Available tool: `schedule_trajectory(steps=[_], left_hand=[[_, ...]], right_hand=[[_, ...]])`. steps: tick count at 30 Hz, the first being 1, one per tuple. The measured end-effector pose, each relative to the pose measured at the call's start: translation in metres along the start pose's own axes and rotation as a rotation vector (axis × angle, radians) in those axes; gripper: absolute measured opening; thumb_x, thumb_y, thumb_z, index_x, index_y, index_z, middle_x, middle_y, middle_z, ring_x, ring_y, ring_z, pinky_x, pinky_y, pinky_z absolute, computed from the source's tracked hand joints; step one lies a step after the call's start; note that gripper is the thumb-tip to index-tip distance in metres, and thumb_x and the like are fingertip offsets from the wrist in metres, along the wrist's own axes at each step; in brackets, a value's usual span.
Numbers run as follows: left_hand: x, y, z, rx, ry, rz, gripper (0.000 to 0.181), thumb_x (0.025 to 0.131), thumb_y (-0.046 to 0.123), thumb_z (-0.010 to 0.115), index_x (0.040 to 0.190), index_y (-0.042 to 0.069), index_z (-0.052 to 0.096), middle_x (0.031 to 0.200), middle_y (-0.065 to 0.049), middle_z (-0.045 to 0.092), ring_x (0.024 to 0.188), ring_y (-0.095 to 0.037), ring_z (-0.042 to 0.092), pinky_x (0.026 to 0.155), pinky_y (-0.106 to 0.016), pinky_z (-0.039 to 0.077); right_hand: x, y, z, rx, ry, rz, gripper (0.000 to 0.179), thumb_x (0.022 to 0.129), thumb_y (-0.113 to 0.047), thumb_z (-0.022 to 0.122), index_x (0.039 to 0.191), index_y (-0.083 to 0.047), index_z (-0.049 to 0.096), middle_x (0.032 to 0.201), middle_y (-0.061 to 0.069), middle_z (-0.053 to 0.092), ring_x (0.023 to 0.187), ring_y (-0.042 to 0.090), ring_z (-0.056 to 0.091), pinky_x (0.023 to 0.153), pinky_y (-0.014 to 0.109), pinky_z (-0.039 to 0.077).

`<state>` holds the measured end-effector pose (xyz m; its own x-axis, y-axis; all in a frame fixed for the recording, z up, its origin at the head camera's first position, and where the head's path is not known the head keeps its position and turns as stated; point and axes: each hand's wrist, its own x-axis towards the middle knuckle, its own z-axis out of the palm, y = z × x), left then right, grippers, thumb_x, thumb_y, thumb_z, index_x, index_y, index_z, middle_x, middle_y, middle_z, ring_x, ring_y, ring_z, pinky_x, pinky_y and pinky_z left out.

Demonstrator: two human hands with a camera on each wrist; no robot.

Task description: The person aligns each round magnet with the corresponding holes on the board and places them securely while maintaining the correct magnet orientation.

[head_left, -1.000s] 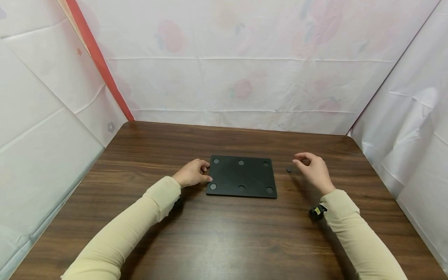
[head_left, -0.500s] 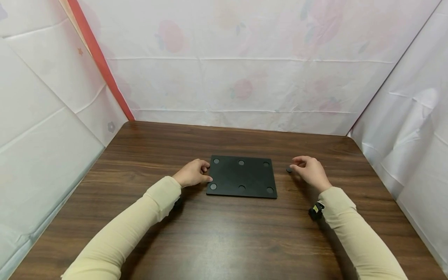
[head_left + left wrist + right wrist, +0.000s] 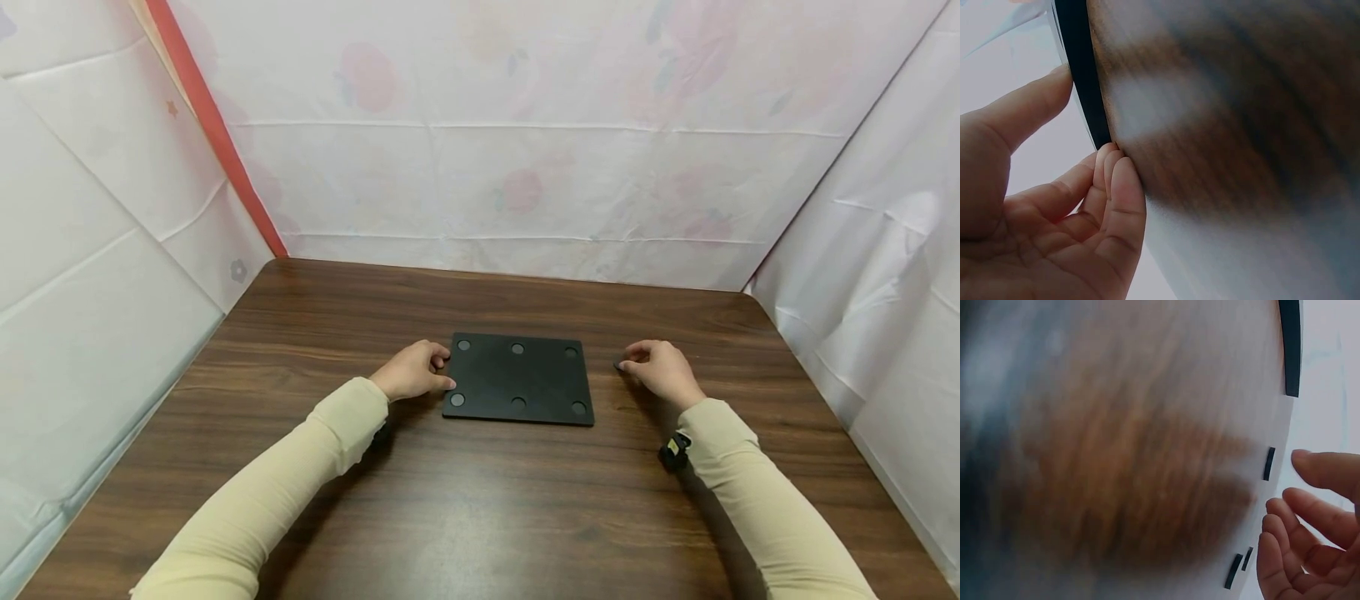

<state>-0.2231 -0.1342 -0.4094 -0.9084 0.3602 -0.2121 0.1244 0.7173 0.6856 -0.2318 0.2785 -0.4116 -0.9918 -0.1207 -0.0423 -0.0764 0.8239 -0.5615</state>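
Note:
A flat black rectangular board (image 3: 525, 379) lies on the table, with round spots along its two long sides. Three spots toward its left look grey; three others look like dark recesses. My left hand (image 3: 411, 371) rests at the board's left edge, thumb and fingertips touching it with the fingers loosely bent. To the right of the board, my right hand (image 3: 663, 372) is low over the table beside a small black disc (image 3: 617, 365). In the right wrist view, this disc (image 3: 1269, 464) lies just off the thumb tip, with thumb and forefinger apart and nothing between them.
Two more thin black pieces (image 3: 1233, 570) lie near the right hand's lower fingers in the right wrist view; the hand hides them from the head view. The brown wooden table (image 3: 465, 500) ends at a white printed curtain (image 3: 517, 150) behind it.
My right hand has moved down and slightly left to the small disc, now partly covering it, and its thumb and fingers have drawn closer together. The left hand and board stay put.

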Motion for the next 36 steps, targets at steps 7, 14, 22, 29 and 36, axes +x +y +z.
schedule_trajectory(steps=[7, 14, 22, 29, 36], left_hand=[[-0.0007, 0.0012, 0.0002, -0.007, 0.003, 0.001, 0.058, 0.090, 0.013, 0.076, 0.139, -0.007, 0.052, 0.115, -0.013, 0.058, 0.103, -0.026, 0.055, 0.088, -0.040, 0.048], [-0.0005, 0.0004, -0.0003, 0.004, 0.001, 0.012, 0.058, 0.090, 0.014, 0.076, 0.138, -0.008, 0.052, 0.115, -0.014, 0.058, 0.104, -0.026, 0.055, 0.089, -0.041, 0.048], [0.0001, 0.0001, -0.0009, 0.005, 0.002, 0.009, 0.058, 0.089, 0.015, 0.077, 0.138, -0.007, 0.052, 0.114, -0.013, 0.058, 0.103, -0.026, 0.055, 0.088, -0.041, 0.047], [0.0005, -0.0004, -0.0012, 0.007, 0.001, 0.010, 0.058, 0.090, 0.015, 0.076, 0.137, -0.007, 0.052, 0.113, -0.014, 0.058, 0.102, -0.026, 0.055, 0.088, -0.041, 0.047], [-0.0010, 0.0021, -0.0015, 0.005, 0.001, 0.013, 0.058, 0.090, 0.014, 0.076, 0.137, -0.008, 0.052, 0.114, -0.014, 0.058, 0.103, -0.026, 0.055, 0.089, -0.042, 0.048]], right_hand=[[0.0012, -0.0007, 0.0016, -0.004, -0.028, 0.022, 0.036, 0.096, -0.012, 0.067, 0.125, 0.009, 0.062, 0.108, 0.023, 0.066, 0.084, 0.028, 0.064, 0.076, 0.046, 0.052], [0.0021, -0.0014, 0.0029, -0.032, -0.027, 0.004, 0.032, 0.095, -0.009, 0.067, 0.120, 0.010, 0.064, 0.106, 0.023, 0.066, 0.088, 0.032, 0.064, 0.076, 0.047, 0.052], [0.0044, -0.0027, 0.0035, -0.059, -0.037, -0.004, 0.030, 0.095, -0.008, 0.067, 0.118, 0.010, 0.065, 0.106, 0.024, 0.066, 0.092, 0.035, 0.063, 0.077, 0.048, 0.052], [0.0048, -0.0020, 0.0039, -0.066, -0.036, -0.010, 0.028, 0.095, -0.008, 0.066, 0.117, 0.010, 0.065, 0.106, 0.023, 0.065, 0.093, 0.036, 0.062, 0.078, 0.048, 0.052], [0.0052, -0.0016, 0.0038, -0.071, -0.029, -0.014, 0.025, 0.095, -0.008, 0.067, 0.114, 0.009, 0.067, 0.103, 0.021, 0.066, 0.091, 0.035, 0.063, 0.077, 0.048, 0.052]])
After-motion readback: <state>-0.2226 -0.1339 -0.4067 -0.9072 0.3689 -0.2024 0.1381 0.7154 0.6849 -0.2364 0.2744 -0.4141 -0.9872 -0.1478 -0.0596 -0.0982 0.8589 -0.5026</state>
